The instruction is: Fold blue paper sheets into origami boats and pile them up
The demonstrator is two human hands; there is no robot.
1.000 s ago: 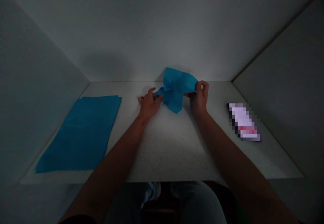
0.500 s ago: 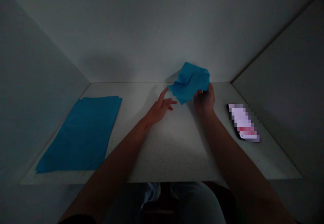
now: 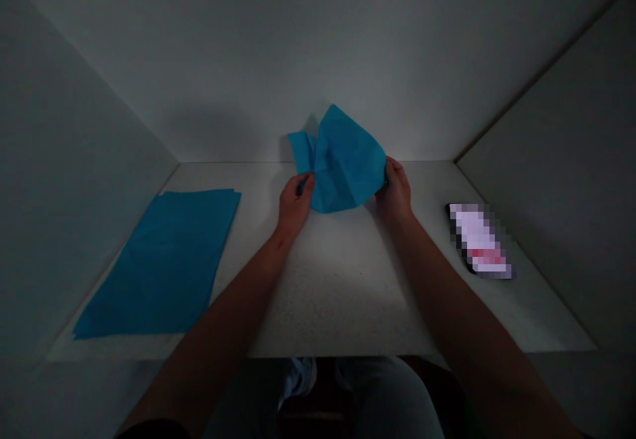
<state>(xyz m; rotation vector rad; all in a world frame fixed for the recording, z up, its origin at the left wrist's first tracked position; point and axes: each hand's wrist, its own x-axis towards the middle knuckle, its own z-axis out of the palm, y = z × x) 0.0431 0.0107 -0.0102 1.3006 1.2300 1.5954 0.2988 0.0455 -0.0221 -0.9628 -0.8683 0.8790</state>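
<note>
Above far-centre worktop (image 3: 342, 293), close to back wall: crumpled blue sheet (image 3: 342, 164) held up clear of the surface, betw. both hands. L hand (image 3: 294, 206) at sheet's lower-left edge, thumb + fingers pinching it; a loose flap rises above that grip. R hand (image 3: 396, 194) at right edge, fingers closed on the sheet, back of hand toward camera. Sheet spans the 2 grips, long axis approx. left-right, bulk tilted up toward wall. Both hands equally near. Forearms reach fwd and converge, wrists raised. Well apart at left: stack of flat blue sheets (image 3: 163, 260). At right, near R forearm: dark flat object (image 3: 479, 240), blurred out, untouched.
</note>
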